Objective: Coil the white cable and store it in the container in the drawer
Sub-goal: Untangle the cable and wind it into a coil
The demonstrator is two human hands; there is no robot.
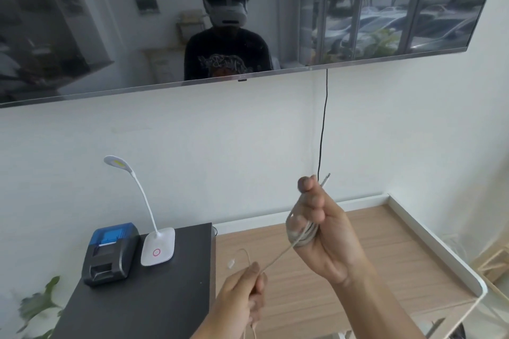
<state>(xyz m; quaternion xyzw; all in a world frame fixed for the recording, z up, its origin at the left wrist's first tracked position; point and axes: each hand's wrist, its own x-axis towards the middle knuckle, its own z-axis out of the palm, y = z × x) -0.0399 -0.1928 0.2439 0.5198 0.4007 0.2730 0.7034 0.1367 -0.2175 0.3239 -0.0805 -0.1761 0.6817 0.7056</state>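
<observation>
Two hands share the white cable [278, 257], and nearest the camera the left hand [242, 293] is closed in a pinch around the running part, with a slack tail dropping below it and a small loop with a pale plug end rising just above and left of its knuckles. From that pinch the cable runs taut, up and to the right, to the right hand [322, 231], which is held higher and farther out. Several turns are already wrapped around the right hand's fingers [309, 208], which are curled to keep them in place; the thumb and forefinger clamp the other end, whose metal plug pokes out above the fist.

The cable looks thin, light and limp, so it should take a tight bend easily but will likely spring loose if the turns are not kept pinched. A sensible hold is across the bundle itself, squeezing all turns together, rather than by either plug.

Beyond the hands lies the wooden desk [385, 250]; to the left of the left hand stands a dark cabinet top [154, 297] carrying a small printer [110, 253] and a white lamp [157, 248]. No drawer or container is in view.
</observation>
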